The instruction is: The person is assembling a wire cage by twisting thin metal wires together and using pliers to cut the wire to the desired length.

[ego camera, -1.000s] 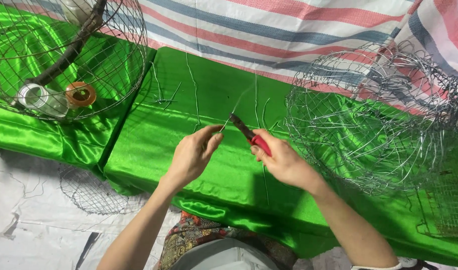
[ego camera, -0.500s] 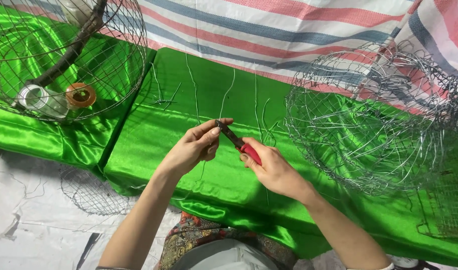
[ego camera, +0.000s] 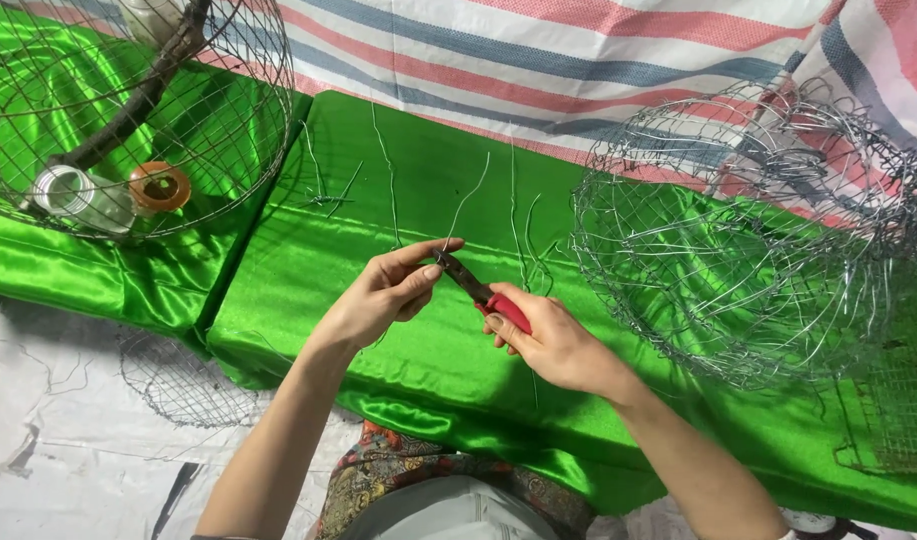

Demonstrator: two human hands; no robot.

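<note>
Satin-green table (ego camera: 398, 370) under my hands: left hand (ego camera: 383, 295) pinching a wire (ego camera: 465, 205), right hand (ego camera: 548, 345) gripping red-handled pliers (ego camera: 483, 292) at its fingertips.

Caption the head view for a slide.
Left hand pinches a wire at the tip of red-handled pliers held in the right hand, over green cloth beside a wire basket.

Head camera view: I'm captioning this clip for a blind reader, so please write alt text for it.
A person's right hand grips red-handled pliers whose tip meets a thin wire pinched by the left hand, above a shiny green cloth. A wire basket sits to the right; a wire cage sits at upper left.
</note>
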